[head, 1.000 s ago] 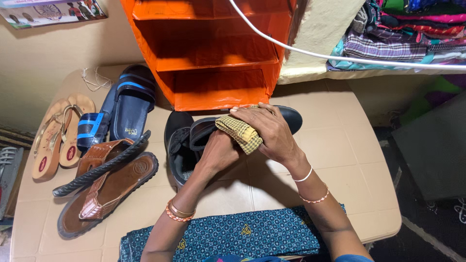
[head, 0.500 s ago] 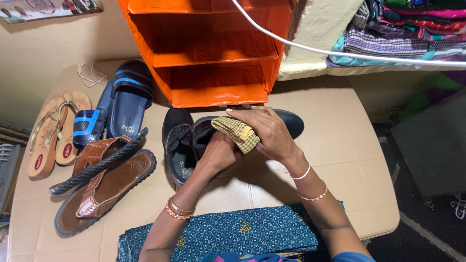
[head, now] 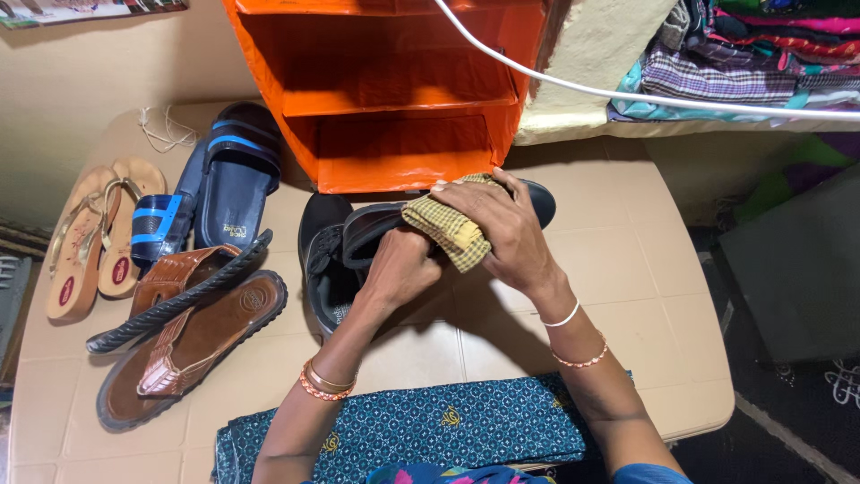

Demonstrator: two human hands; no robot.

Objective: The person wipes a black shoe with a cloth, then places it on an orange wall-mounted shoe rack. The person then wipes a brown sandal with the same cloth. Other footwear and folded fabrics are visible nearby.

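Observation:
My left hand [head: 399, 269] grips a black shoe [head: 537, 199] at its opening and holds it on its side over the beige table [head: 627, 269]. With my right hand [head: 506, 233] I press a folded yellow checked cloth [head: 448, 229] against the shoe's upper. A second black lace-up shoe [head: 324, 264] lies on the table just left of the held one, partly under my left hand.
An orange shelf unit [head: 394, 99] stands right behind the shoes. Left of them lie brown sandals [head: 193, 332], blue slides [head: 224, 184] and tan flip-flops [head: 90, 237]. A white cable [head: 645, 99] crosses above. Folded clothes [head: 743, 54] are stacked at the upper right.
My right hand and the cloth have shifted slightly to the right and up along the shoe. The left hand keeps its hold.

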